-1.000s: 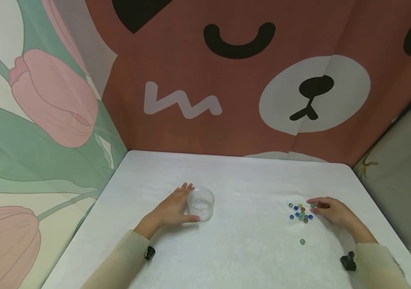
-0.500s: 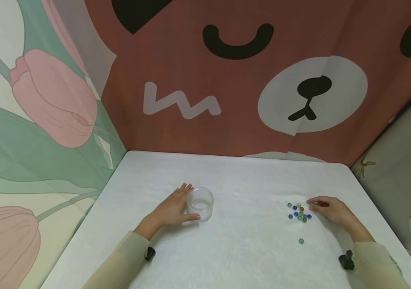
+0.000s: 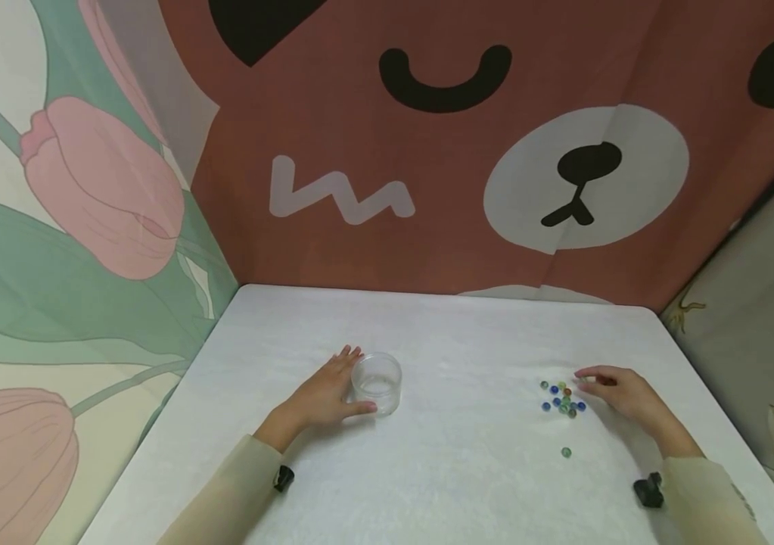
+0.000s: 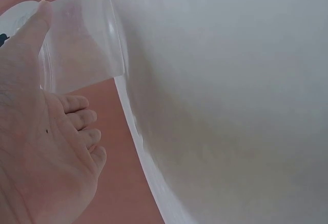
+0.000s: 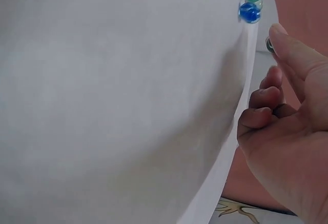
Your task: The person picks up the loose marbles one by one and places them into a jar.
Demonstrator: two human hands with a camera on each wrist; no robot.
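A clear plastic cup (image 3: 377, 384) stands upright on the white table, nothing visible inside it. My left hand (image 3: 325, 390) holds it from the left, thumb at the near side and fingers reaching round the far side; the left wrist view shows the thumb along the cup wall (image 4: 84, 37). On the right, my right hand (image 3: 628, 393) pinches a small greenish glass marble (image 5: 269, 45) between thumb and index finger, its other fingers curled in. Just left of that hand lies a cluster of several blue, green, yellow and orange marbles (image 3: 557, 402).
One green marble (image 3: 567, 453) lies apart, nearer the front than the cluster. The white tabletop (image 3: 455, 454) ends at a hanging brown cloth with a bear print (image 3: 359, 257) behind. Patterned cloths hang on the left (image 3: 107, 303) and right.
The right hand has lifted the pinched marble slightly from beside the cluster. The left hand and cup have stayed in place; the view has shifted a little.
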